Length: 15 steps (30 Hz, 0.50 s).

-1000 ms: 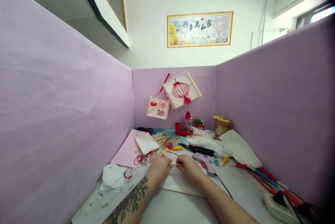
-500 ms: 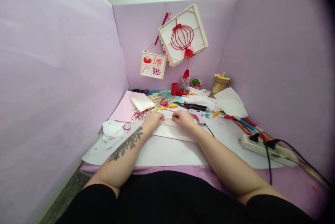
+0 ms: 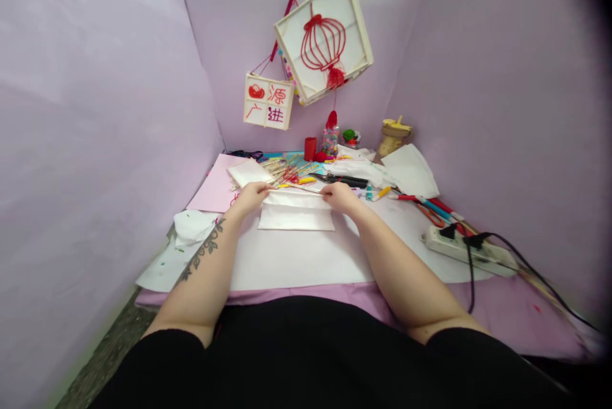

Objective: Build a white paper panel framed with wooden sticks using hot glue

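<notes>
A white sheet of paper (image 3: 296, 216) with a crease across it is stretched between my two hands, above the white-covered table (image 3: 291, 265). My left hand (image 3: 255, 197) pinches its far left corner. At the far right corner my right hand (image 3: 338, 197) grips the same edge, thumb and fingers pressed together. The near edge of the sheet hangs toward me. Just beyond the hands lie thin wooden sticks (image 3: 278, 173), a tangle of red string (image 3: 290, 174) and black-handled pliers (image 3: 347, 181).
A power strip (image 3: 471, 251) with black cables lies at the right, beside several markers (image 3: 442, 208). Crumpled white paper (image 3: 191, 228) is at the left. Framed lantern art (image 3: 325, 39) hangs on the back wall. A drink cup (image 3: 394, 136) stands at the back right.
My hands have moved apart, and the paper between them is lifted and squared toward me, its crease plainer. The camera view has tilted down slightly.
</notes>
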### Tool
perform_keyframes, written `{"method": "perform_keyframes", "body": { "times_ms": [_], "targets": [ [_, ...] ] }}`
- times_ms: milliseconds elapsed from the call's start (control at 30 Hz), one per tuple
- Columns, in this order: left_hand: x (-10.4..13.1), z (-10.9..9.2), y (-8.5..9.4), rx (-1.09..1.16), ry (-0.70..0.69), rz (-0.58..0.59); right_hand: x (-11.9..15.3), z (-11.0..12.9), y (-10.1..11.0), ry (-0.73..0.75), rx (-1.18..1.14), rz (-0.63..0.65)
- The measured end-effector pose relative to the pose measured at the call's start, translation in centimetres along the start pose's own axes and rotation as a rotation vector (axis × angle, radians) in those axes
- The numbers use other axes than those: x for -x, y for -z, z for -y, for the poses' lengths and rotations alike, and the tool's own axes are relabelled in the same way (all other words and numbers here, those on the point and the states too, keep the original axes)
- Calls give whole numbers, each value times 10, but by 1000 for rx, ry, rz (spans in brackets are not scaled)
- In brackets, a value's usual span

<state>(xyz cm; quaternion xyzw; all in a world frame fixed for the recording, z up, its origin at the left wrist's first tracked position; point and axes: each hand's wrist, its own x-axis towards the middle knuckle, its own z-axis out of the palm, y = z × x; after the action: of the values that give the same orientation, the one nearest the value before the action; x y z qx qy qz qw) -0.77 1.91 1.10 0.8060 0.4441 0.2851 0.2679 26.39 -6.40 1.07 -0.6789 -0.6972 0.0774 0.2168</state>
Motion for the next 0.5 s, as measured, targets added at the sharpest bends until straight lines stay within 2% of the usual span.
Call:
{"method": "perform_keyframes", "body": {
  "times_ms": [133, 200, 267, 300, 433, 500],
  "targets": [
    [0, -1, -1, 11, 16, 2, 4, 6, 1, 64, 28, 57],
    [1, -6, -3, 16, -31, 13, 6, 14, -2, 155, 15, 73],
    [4, -13, -6, 55, -96, -47, 9, 24, -5, 239, -4, 51],
    [4, -16, -8, 83, -124, -132, 10, 28, -6, 256, -11, 20],
    [5, -22, -20, 192, -144, -632, 10, 32, -6, 171, -74, -183],
    [4, -22, -32, 322, -71, -696, 10, 29, -3, 147, -127, -263]
  ]
}}
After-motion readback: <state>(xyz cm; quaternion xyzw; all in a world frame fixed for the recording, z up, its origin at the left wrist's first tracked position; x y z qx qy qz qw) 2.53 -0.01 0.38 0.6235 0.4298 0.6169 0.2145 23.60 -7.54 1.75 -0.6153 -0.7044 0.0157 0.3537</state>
